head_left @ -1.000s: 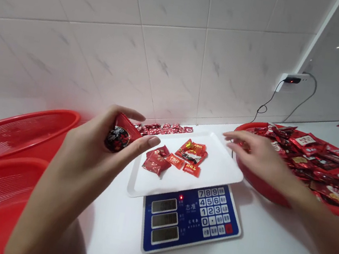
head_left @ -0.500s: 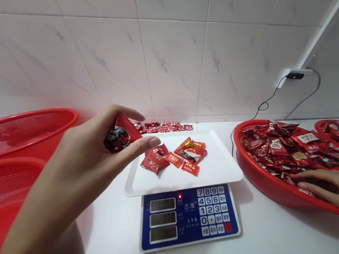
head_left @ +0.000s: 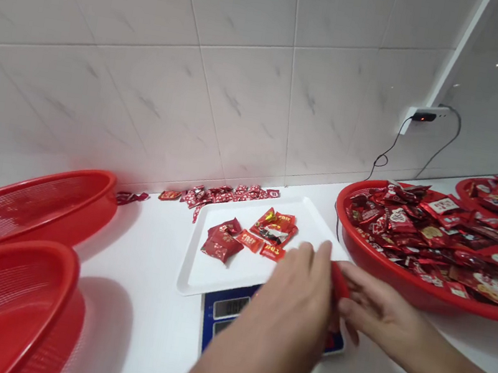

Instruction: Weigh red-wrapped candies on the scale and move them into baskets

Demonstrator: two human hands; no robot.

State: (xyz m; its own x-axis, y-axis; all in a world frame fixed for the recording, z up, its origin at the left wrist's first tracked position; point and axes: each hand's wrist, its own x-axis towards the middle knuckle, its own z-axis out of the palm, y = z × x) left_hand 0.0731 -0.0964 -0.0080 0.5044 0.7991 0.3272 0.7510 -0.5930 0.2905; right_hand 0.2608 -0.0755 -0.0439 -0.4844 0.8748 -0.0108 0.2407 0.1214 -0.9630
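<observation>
My left hand (head_left: 292, 313) and my right hand (head_left: 376, 304) meet above the lower right of the scale's keypad. A red wrapped packet (head_left: 339, 284) shows between them, with both hands closed on it; the left fingers hide part of it and are a little blurred. Behind the hands, a white tray (head_left: 195, 274) sits on the blue digital scale (head_left: 208, 314). On the tray lie dark red packets (head_left: 224, 242) at left and a larger red packet with a gold pattern (head_left: 274, 227) beside small red sachets (head_left: 250, 240). Most of the keypad is covered.
A red basket (head_left: 404, 279) heaped with red packets stands at right, another basket (head_left: 466, 189) behind it. Two red mesh baskets (head_left: 98, 213) stand at left. Small red packets (head_left: 229, 195) line the tiled wall. A black cable (head_left: 384, 154) hangs from a wall socket.
My right hand has left the heaped basket and come left to the scale. My left hand, holding a red and black packet, has moved right and down to meet it.
</observation>
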